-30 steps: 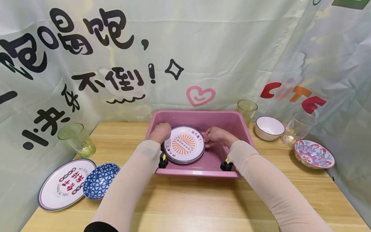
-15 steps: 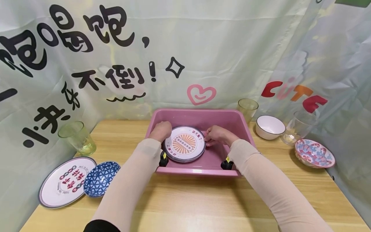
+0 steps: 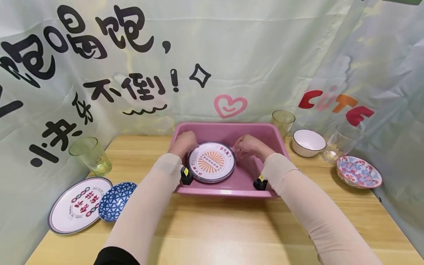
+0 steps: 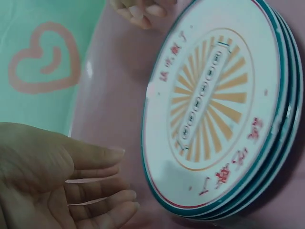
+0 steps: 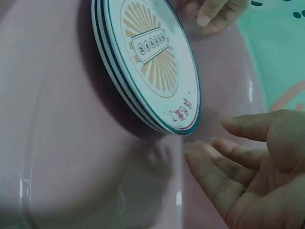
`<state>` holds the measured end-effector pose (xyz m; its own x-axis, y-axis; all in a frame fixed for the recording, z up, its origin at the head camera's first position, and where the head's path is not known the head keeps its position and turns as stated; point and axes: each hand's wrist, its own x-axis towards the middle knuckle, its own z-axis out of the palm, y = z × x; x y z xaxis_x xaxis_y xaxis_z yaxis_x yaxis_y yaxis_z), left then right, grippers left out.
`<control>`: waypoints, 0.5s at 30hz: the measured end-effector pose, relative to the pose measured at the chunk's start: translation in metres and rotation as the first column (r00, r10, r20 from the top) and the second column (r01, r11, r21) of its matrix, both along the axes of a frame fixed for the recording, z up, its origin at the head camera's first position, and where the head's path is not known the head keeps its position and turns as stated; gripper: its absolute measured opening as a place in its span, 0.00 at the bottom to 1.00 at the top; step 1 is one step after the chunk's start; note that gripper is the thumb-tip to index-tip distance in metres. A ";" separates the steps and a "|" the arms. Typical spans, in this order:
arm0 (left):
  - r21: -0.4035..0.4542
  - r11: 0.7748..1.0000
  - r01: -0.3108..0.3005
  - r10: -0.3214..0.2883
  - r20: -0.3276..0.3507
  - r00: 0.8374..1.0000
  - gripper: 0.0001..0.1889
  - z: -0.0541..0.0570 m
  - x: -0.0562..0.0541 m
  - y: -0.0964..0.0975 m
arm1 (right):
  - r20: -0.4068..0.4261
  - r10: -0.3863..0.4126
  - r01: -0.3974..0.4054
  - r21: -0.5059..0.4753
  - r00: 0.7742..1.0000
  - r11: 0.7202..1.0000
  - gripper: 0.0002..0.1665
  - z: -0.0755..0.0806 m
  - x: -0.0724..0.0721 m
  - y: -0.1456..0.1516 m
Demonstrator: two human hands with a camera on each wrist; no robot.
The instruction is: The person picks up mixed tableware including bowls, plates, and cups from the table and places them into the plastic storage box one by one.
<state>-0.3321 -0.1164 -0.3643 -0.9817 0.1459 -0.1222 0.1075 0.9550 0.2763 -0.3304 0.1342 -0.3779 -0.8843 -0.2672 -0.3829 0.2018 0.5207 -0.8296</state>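
Observation:
A stack of several round white plates (image 3: pixel 212 162) with dark rims and an orange sunburst print lies in the left half of a pink plastic basin (image 3: pixel 241 184). My left hand (image 3: pixel 185 142) hovers by the stack's left edge; in the left wrist view its fingers (image 4: pixel 102 157) are loosely extended, a small gap from the rim. On the other side my right hand (image 3: pixel 248 145) is near the plates' right edge. The right wrist view shows its thumb and fingers (image 5: pixel 214 176) parted, holding nothing, just clear of the rim.
At left stand a green glass (image 3: pixel 91 156), an oval plate (image 3: pixel 79 206) and a blue patterned bowl (image 3: pixel 116 201). Right of the basin are an amber glass (image 3: pixel 283 121), a white bowl (image 3: pixel 308 142), a clear glass (image 3: pixel 341 143) and a floral bowl (image 3: pixel 359 172). A printed curtain (image 3: pixel 261 55) hangs behind.
Both hands have come off the plate stack, lifting slightly up and away from its rim. The plates rest in the basin, and the view has shifted slightly.

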 end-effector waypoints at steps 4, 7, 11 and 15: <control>0.085 0.996 0.037 -0.038 0.009 0.999 0.18 0.010 0.001 -0.001 | -0.026 0.027 -0.025 0.065 0.999 0.998 0.18 0.011 0.004 0.004; 0.127 0.990 0.055 -0.057 0.014 0.998 0.20 0.018 0.003 -0.002 | -0.077 0.067 -0.055 0.145 0.995 0.988 0.18 0.019 0.006 0.008; 0.172 0.984 0.056 -0.060 0.015 0.998 0.12 0.028 0.008 -0.004 | -0.177 0.151 -0.100 0.270 0.973 0.958 0.18 0.032 0.012 0.012; 0.185 0.980 0.070 -0.070 -0.005 0.998 0.12 0.037 0.015 -0.006 | -0.277 0.234 -0.113 0.391 0.932 0.913 0.18 0.046 0.020 0.018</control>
